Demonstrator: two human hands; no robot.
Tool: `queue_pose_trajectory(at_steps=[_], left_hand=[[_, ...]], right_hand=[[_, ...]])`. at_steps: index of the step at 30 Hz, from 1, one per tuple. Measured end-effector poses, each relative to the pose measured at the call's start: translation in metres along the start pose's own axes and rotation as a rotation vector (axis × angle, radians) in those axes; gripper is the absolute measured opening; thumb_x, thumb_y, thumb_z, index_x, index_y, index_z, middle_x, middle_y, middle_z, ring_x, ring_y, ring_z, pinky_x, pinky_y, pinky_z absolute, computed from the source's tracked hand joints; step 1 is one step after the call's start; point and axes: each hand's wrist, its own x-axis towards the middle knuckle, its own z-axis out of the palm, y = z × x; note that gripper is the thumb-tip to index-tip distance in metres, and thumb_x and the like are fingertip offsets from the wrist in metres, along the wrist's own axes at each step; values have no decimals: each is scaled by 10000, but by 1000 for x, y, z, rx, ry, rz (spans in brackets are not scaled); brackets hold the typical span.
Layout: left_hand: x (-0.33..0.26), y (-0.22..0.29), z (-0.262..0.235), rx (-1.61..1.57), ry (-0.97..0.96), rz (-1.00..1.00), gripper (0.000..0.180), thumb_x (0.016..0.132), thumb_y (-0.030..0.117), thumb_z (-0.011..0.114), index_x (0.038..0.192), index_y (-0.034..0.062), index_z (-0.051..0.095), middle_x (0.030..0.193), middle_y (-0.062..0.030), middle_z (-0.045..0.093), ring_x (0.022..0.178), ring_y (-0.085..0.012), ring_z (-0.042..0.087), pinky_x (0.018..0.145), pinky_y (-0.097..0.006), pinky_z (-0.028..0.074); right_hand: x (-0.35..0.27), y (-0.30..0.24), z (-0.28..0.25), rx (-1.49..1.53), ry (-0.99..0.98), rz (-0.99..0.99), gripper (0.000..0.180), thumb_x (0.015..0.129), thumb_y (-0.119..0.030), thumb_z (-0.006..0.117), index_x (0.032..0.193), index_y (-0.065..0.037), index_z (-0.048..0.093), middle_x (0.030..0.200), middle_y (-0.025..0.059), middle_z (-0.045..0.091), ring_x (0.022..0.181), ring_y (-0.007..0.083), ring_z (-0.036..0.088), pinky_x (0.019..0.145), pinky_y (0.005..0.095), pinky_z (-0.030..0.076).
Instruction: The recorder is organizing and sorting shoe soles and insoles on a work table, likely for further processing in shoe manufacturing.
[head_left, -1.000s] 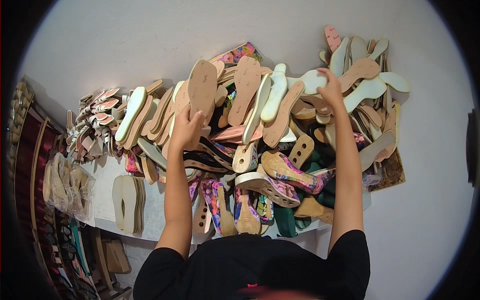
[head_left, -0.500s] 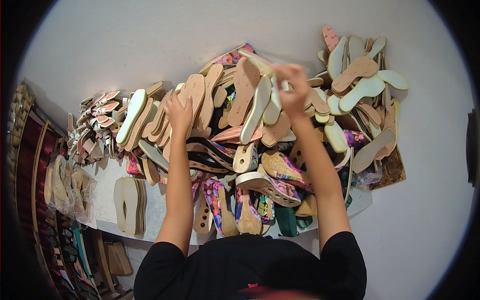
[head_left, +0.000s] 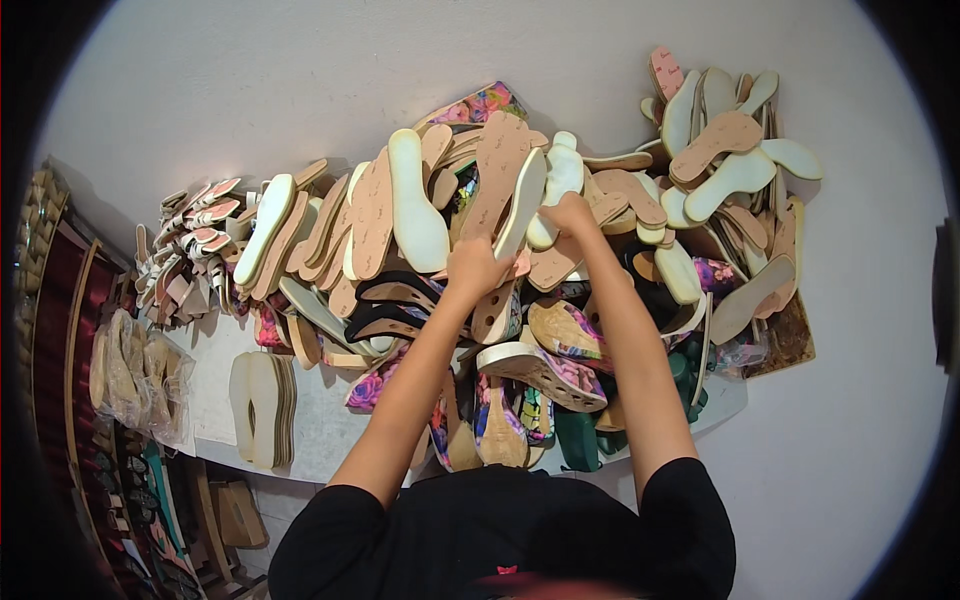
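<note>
A large heap of loose shoe insoles lies in front of me, some tan and some with pale cream faces. My left hand [head_left: 478, 264] is closed at the lower end of a tan insole [head_left: 497, 165] in the middle of the heap. A cream-faced insole [head_left: 524, 198] leans beside it, just right of those fingers. My right hand [head_left: 572, 214] pinches the side of another cream insole [head_left: 563, 172], its fingertips partly hidden. Left of centre, a cream insole [head_left: 416, 200] lies face up on the tan ones.
Flower-patterned wedge soles [head_left: 500, 425] and a green pair [head_left: 577, 440] lie along the table's near edge. An insole stack [head_left: 262, 410] stands on the grey table [head_left: 325, 425] at left, near plastic-wrapped soles [head_left: 140, 370]. Strappy sandals [head_left: 200, 240] are heaped at far left.
My left hand has moved right and nearer, from the left insoles to the middle one. My right hand has come down with a cream insole. Another cream insole now lies face up left of centre.
</note>
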Motion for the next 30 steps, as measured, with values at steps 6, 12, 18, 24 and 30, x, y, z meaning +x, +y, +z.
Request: queue_pose_trajectory(at_steps=[6,12,18,24,30], left_hand=[[-9,-8,4,-121,60,59,319,779,166,545,998,-47,449,853,-280,555,815,-427,543,731,-433,424],[-40,-9,-48,-238,229,45,357,730,16,473,1069,-5,361,857,-265,509,862,-431,509,758,-461,391],[-34,-44,-70,188,700,-28,440,691,59,511,1110,7,388,1038,-195,428,974,-373,424,812,-457,351],[-15,-68,-58,558,725,-193,491,703,208,629,1123,55,425,1098,-175,404,1038,-347,382,838,-484,321],[-12,-53,-37,496,359,-96,639,645,338,696,1135,27,427,1139,-165,414,1023,-321,413,837,-441,337]], right_hand=[[4,13,9,338,79,109,396,587,-178,704,863,82,591,823,207,621,748,275,630,647,354,495],[-24,10,12,809,113,66,458,729,-154,579,1069,37,338,947,174,513,723,280,568,617,352,462],[-94,-52,24,647,350,-197,480,705,-192,628,982,24,301,976,222,398,925,302,438,839,377,355],[-95,-58,56,556,-12,-472,518,716,-254,646,1069,12,377,1062,230,407,1023,350,405,894,394,335],[-84,-34,53,467,-129,-543,320,759,-230,606,1017,-55,532,1122,197,439,1059,328,436,911,362,359]])
